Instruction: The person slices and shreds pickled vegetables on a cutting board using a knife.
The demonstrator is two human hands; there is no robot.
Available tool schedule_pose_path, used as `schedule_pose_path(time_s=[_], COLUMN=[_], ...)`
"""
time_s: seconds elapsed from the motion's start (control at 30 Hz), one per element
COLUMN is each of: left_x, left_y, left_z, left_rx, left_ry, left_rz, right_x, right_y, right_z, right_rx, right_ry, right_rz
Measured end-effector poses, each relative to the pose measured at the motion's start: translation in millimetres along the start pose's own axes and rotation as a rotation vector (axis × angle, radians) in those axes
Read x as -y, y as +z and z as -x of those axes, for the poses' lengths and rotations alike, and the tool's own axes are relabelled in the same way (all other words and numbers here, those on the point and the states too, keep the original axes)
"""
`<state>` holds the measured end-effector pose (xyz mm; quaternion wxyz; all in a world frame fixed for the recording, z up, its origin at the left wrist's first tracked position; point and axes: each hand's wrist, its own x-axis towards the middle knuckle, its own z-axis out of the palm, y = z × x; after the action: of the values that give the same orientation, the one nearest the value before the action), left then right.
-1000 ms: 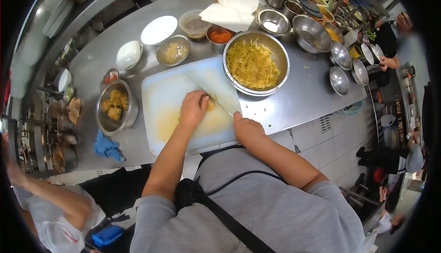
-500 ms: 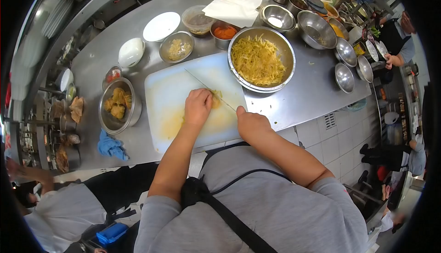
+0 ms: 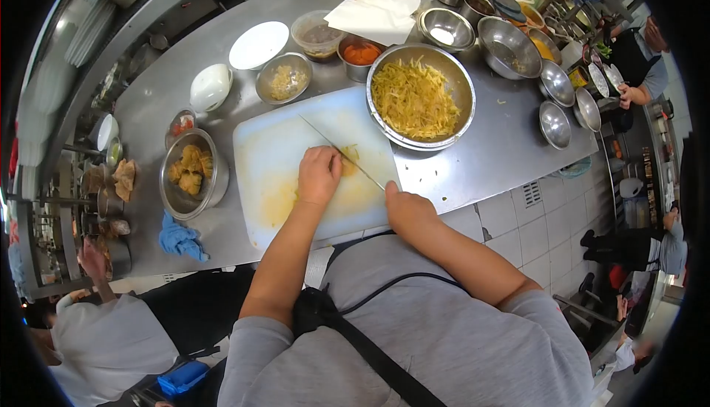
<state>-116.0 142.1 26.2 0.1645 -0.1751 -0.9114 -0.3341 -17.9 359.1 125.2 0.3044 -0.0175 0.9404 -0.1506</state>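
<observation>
My right hand (image 3: 410, 211) is closed around the handle of a knife (image 3: 360, 168), whose thin blade slants across the white cutting board (image 3: 270, 137) toward the upper left. Beside the blade, my left hand (image 3: 320, 175) presses down on the board with curled fingers. Whatever lies under those fingers is hidden. A few yellow-green shreds (image 3: 350, 153) lie just past the blade. A steel bowl (image 3: 375, 115) heaped with yellow shreds (image 3: 414, 96) stands at the board's upper right corner. To the left, another steel bowl (image 3: 211, 198) holds several brownish-yellow lumps (image 3: 190, 164).
A blue cloth (image 3: 181, 238) lies near the table's front edge. Behind the board stand a bowl of chopped pale bits (image 3: 287, 82), a pot of orange-red stuff (image 3: 361, 53) and a white plate (image 3: 259, 45). Empty steel bowls (image 3: 555, 124) sit at right. A co-worker (image 3: 118, 340) is at lower left.
The knife and my right hand have shifted slightly right and toward me. My left hand stays nearly in place. The co-worker at lower left has moved an arm.
</observation>
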Motion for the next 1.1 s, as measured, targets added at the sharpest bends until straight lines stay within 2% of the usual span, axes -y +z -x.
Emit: schedule_pose_path(time_s=[0.07,0.17,0.27,0.37,0.47,0.63,0.83,0.9,1.0,1.1], left_x=[1,2,2,1,3,4,-13,-18,-6,-6], left_y=[1,0,2,4,3,5,-19,-29,-20,-18], left_z=[1,2,1,2,3,5,1,4,9,8], left_rx=[-0.009,0.012,0.008,-0.024,0.005,0.013,-0.03,0.039,0.07,0.071], left_ry=[0.014,0.007,-0.013,0.006,-0.003,-0.031,0.093,0.193,0.17,0.162], left_rz=[0.014,-0.003,-0.018,-0.006,-0.022,-0.019,0.042,-0.048,-0.032,-0.043], right_x=[-1,10,-9,-5,14,5,4,2,6,15], right_y=[2,-29,16,15,-36,10,15,19,15,-22], right_z=[-15,19,-4,-21,16,-11,-28,-28,-26,-1], right_rx=[-0.041,-0.059,-0.064,-0.091,-0.013,0.03,-0.009,-0.007,-0.016,0.01], right_ry=[-0.03,-0.071,-0.034,-0.069,-0.066,0.004,-0.014,-0.004,-0.004,-0.019], right_rz=[-0.008,-0.007,-0.031,-0.031,-0.031,-0.015,-0.002,-0.013,-0.021,-0.007])
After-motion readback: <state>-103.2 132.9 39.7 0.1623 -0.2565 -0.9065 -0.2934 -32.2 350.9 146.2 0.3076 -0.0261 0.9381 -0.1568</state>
